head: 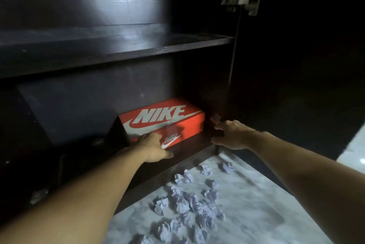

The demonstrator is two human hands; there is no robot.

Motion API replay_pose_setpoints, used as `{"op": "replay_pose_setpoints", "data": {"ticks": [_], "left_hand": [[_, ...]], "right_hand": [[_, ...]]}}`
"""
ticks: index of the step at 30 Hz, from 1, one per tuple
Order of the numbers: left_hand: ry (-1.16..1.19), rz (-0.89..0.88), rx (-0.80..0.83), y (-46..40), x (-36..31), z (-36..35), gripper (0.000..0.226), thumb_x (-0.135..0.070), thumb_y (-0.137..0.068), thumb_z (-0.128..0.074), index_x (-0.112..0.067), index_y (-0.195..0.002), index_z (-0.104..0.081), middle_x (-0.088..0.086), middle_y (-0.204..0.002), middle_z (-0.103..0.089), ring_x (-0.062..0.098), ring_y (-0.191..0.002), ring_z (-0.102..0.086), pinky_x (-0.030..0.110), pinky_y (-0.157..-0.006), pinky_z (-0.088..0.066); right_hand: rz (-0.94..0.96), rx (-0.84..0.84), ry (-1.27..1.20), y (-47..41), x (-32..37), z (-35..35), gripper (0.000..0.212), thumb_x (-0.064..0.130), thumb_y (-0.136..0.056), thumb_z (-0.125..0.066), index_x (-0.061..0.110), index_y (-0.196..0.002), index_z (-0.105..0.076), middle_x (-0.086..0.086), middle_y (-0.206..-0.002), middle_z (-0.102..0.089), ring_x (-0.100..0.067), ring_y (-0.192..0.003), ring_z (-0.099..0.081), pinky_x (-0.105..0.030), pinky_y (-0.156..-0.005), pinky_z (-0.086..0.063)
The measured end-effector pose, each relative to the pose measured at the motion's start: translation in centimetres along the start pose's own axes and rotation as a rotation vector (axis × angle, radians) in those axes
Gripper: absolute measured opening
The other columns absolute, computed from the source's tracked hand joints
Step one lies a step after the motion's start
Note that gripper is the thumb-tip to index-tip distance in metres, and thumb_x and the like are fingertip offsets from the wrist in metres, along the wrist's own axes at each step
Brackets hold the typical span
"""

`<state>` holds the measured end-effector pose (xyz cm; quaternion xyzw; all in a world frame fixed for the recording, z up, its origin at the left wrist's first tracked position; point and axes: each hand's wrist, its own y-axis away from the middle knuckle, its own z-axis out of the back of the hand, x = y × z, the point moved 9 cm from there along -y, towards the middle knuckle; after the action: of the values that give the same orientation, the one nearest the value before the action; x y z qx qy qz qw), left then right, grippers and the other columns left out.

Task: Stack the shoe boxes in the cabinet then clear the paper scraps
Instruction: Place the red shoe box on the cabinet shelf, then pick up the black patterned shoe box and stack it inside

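Landmark: orange shoe box (158, 120) on the cabinet's lowest shelf.

Nearest the camera, in front of and below the box: crumpled paper scraps (189, 202), pale, balled and creased, scattered on the light marbled floor (256, 214).

Left hand (153, 146): fingers fairly straight, spread against the box's front face beside the small white logo, thumb lying low along the shelf edge. Pressing, not wrapped round anything.

Right hand (230, 135): at the box's right end, thumb and fingers parted; fingertips blurred, contact with the box unclear. Whether it grips anything, cannot tell.

Box: cardboard, rectangular, large white lettering on the lid; sits in the shelf's right part.

Above the box: dark wood-grain shelf (118, 46), matte. Up and right of it: metal hinge (245, 0) on the open door.
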<state>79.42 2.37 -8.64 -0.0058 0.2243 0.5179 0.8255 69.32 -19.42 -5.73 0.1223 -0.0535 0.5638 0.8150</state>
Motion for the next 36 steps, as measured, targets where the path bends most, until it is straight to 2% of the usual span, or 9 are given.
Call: {"op": "replay_pose_setpoints", "data": {"ticks": [5,11,14,17,23,25,27,30,36], "left_hand": [[-0.041,-0.164,0.161,6.7,-9.3,-0.3,0.079,-0.058,-0.072,-0.073,-0.017,-0.136,-0.051,0.004,-0.133,-0.057,0.024,-0.116,-0.056,0.032,-0.095,-0.046],[-0.096,-0.408,0.297,16.9,-22.0,-3.4,0.067,-0.066,-0.062,-0.075,-0.016,-0.106,-0.069,0.000,-0.105,-0.071,0.015,-0.088,-0.067,0.034,-0.085,-0.057],[-0.167,-0.530,0.336,22.8,-27.6,-5.6,0.082,-0.067,-0.064,-0.074,-0.011,-0.122,-0.063,0.004,-0.121,-0.066,0.022,-0.103,-0.065,0.039,-0.089,-0.056],[-0.279,-0.673,0.359,29.3,-33.0,-7.3,0.088,-0.068,-0.071,-0.069,-0.014,-0.138,-0.052,0.002,-0.139,-0.055,0.022,-0.123,-0.054,0.034,-0.102,-0.045],[-0.307,-0.925,0.484,42.3,-40.9,-13.0,0.053,-0.057,-0.075,-0.073,-0.013,-0.105,-0.068,-0.004,-0.094,-0.070,0.012,-0.091,-0.066,0.020,-0.078,-0.051],[-0.300,-0.988,0.565,47.1,-42.7,-15.9,0.069,-0.056,-0.075,-0.073,-0.011,-0.127,-0.059,0.002,-0.121,-0.065,0.017,-0.113,-0.061,0.025,-0.094,-0.047],[-0.312,-1.047,0.664,51.7,-43.9,-18.9,0.085,-0.055,-0.076,-0.072,-0.008,-0.142,-0.046,0.006,-0.143,-0.051,0.020,-0.127,-0.052,0.029,-0.104,-0.042],[-0.331,-1.116,0.772,58.0,-44.6,-22.7,0.068,-0.048,-0.082,-0.070,-0.011,-0.136,-0.053,0.004,-0.141,-0.053,0.020,-0.126,-0.053,0.027,-0.100,-0.042],[-0.197,-1.121,0.828,64.3,-45.9,-28.2,0.072,-0.044,-0.080,-0.074,-0.009,-0.138,-0.050,0.006,-0.138,-0.056,0.023,-0.118,-0.058,0.035,-0.097,-0.050]], "right_hand": [[-0.086,0.016,0.014,10.3,-4.1,4.9,0.047,0.050,-0.087,-0.061,0.021,-0.125,-0.063,-0.007,-0.123,-0.065,-0.026,-0.112,-0.061,-0.038,-0.096,-0.050],[-0.263,-0.011,0.042,25.8,-11.2,10.0,0.038,0.049,-0.087,-0.063,0.018,-0.108,-0.068,-0.003,-0.112,-0.068,-0.026,-0.107,-0.060,-0.033,-0.094,-0.048],[-0.375,-0.008,0.050,34.2,-14.7,11.5,0.047,0.049,-0.086,-0.066,0.021,-0.124,-0.063,0.000,-0.117,-0.067,-0.023,-0.098,-0.062,-0.032,-0.095,-0.048],[-0.462,0.003,0.068,42.3,-17.8,12.3,0.039,0.045,-0.084,-0.068,0.022,-0.117,-0.068,0.003,-0.099,-0.069,-0.023,-0.098,-0.066,-0.030,-0.088,-0.052],[-0.585,0.054,0.113,58.7,-19.8,11.8,0.033,0.047,-0.091,-0.058,0.018,-0.103,-0.066,-0.003,-0.093,-0.066,-0.025,-0.087,-0.063,-0.032,-0.071,-0.048],[-0.666,0.060,0.064,63.9,-20.6,11.2,0.033,0.048,-0.089,-0.059,0.016,-0.096,-0.062,0.001,-0.088,-0.064,-0.024,-0.083,-0.062,-0.032,-0.065,-0.049],[-0.740,0.014,-0.056,68.7,-21.9,10.4,0.039,0.048,-0.083,-0.066,0.017,-0.106,-0.068,-0.002,-0.099,-0.071,-0.027,-0.092,-0.067,-0.039,-0.077,-0.057],[-0.859,-0.010,-0.177,75.3,-23.2,8.4,0.057,0.047,-0.085,-0.069,0.022,-0.135,-0.057,0.001,-0.132,-0.061,-0.021,-0.114,-0.060,-0.035,-0.095,-0.051],[-1.065,-0.052,-0.268,87.2,-24.3,4.0,0.072,0.057,-0.079,-0.072,0.023,-0.139,-0.054,0.005,-0.141,-0.055,-0.018,-0.124,-0.055,-0.031,-0.099,-0.044]]}}
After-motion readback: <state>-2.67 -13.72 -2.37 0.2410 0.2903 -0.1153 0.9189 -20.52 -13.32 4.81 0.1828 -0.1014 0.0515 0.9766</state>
